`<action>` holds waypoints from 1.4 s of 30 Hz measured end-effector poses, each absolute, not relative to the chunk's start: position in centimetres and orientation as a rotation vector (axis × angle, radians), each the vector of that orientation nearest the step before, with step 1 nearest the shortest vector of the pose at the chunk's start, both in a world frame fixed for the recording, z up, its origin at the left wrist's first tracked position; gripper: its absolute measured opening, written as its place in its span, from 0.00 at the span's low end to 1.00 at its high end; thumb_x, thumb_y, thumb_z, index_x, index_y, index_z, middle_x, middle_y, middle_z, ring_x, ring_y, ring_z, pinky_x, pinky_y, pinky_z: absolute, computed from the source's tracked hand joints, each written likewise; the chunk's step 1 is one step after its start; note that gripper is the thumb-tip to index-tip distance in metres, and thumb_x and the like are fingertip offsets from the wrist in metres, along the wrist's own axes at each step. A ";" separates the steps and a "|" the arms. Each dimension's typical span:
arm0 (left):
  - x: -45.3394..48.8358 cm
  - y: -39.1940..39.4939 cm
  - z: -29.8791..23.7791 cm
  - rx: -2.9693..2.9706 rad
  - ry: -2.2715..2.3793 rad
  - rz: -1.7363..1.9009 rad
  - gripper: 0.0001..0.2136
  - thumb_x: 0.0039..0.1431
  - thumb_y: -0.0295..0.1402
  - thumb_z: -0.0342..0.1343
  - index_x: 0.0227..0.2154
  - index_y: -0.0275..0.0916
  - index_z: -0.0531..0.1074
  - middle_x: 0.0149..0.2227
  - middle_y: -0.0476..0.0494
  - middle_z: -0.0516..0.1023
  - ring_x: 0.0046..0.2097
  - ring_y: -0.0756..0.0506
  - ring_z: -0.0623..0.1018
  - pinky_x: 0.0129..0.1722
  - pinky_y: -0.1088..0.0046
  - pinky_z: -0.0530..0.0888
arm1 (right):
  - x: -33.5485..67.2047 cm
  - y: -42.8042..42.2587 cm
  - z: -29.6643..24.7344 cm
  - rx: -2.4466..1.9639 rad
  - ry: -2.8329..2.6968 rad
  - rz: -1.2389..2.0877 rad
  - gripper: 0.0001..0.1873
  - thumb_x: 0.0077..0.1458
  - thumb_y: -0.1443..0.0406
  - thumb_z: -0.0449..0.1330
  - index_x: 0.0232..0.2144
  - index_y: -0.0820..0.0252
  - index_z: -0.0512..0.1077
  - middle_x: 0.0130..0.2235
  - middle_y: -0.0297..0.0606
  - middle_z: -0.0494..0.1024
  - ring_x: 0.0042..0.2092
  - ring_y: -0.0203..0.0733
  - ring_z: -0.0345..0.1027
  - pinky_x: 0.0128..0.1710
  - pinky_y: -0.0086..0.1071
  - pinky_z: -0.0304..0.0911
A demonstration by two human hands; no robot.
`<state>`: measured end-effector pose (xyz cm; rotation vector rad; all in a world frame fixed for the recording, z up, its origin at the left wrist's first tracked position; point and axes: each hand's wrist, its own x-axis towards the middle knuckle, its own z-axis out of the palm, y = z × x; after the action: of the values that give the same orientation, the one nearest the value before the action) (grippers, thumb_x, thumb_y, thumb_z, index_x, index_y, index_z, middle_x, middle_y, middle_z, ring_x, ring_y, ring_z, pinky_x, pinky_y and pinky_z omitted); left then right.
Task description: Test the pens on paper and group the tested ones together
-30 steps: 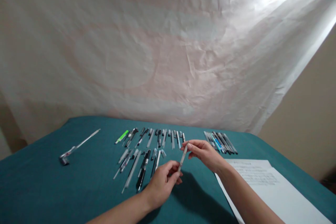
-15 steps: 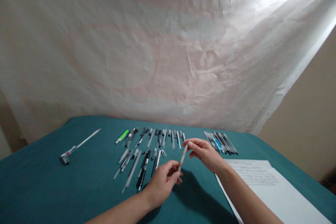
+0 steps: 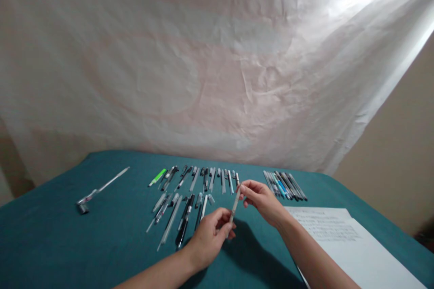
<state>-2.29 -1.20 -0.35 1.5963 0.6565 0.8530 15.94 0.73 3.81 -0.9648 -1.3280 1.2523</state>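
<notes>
A slim pale pen (image 3: pixel 235 204) is held tilted above the cloth between both hands. My left hand (image 3: pixel 213 235) closes around its lower end with thumb and fingers. At its upper end, the thumb and fingertips of my right hand (image 3: pixel 257 196) pinch the tip; the exact detail there is too small to make out. Beside my left hand lies a near row of pens, caps and refills, including a black pen (image 3: pixel 185 226) and a white one (image 3: pixel 204 207). Behind it runs a second row with a green highlighter (image 3: pixel 158 177) at its left end.
A bundle of pens (image 3: pixel 285 185) lies at the back right. Handwritten paper sheets (image 3: pixel 352 253) rest at the right, partly under my right forearm. On the left side of the green tablecloth (image 3: pixel 50 235) lies a long metallic stick with a dark head (image 3: pixel 83 207). A pale sheet (image 3: pixel 169 76) hangs behind.
My right hand has shifted slightly down and toward me at the pen's upper end. The left hand and the pen stay nearly where they were.
</notes>
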 end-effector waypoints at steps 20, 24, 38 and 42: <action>-2.3 -1.0 -0.8 1.548 0.635 0.868 0.09 0.57 0.32 0.49 0.39 0.34 0.65 0.33 0.44 0.71 0.32 0.48 0.73 0.34 0.71 0.70 | 15.3 0.6 3.5 -0.951 -1.276 1.267 0.17 0.50 0.55 0.58 0.36 0.61 0.72 0.35 0.39 0.72 0.29 0.33 0.63 0.23 0.26 0.57; -2.3 -1.0 -0.8 1.557 0.641 0.849 0.09 0.57 0.33 0.50 0.38 0.34 0.66 0.33 0.43 0.71 0.33 0.48 0.73 0.34 0.71 0.70 | 15.2 0.8 3.2 -0.991 -1.259 1.181 0.14 0.46 0.56 0.61 0.26 0.63 0.71 0.23 0.32 0.69 0.23 0.29 0.58 0.22 0.25 0.54; -2.3 -1.1 -0.5 1.528 0.644 0.836 0.10 0.56 0.35 0.51 0.38 0.35 0.66 0.33 0.44 0.71 0.31 0.49 0.73 0.33 0.72 0.70 | 14.9 0.8 3.1 -1.029 -1.266 1.158 0.15 0.46 0.55 0.61 0.26 0.63 0.72 0.24 0.33 0.69 0.24 0.31 0.59 0.22 0.25 0.56; -2.2 -1.0 -0.6 1.508 0.628 0.837 0.11 0.56 0.35 0.51 0.39 0.35 0.65 0.34 0.44 0.71 0.32 0.49 0.73 0.33 0.72 0.70 | 14.8 0.6 3.2 -0.998 -1.228 1.256 0.18 0.48 0.52 0.58 0.33 0.61 0.73 0.31 0.38 0.73 0.26 0.32 0.61 0.22 0.26 0.57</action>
<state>-2.22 -1.04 -0.62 1.5076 0.6280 0.8370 14.82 0.63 3.20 -0.9981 -1.2280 1.2561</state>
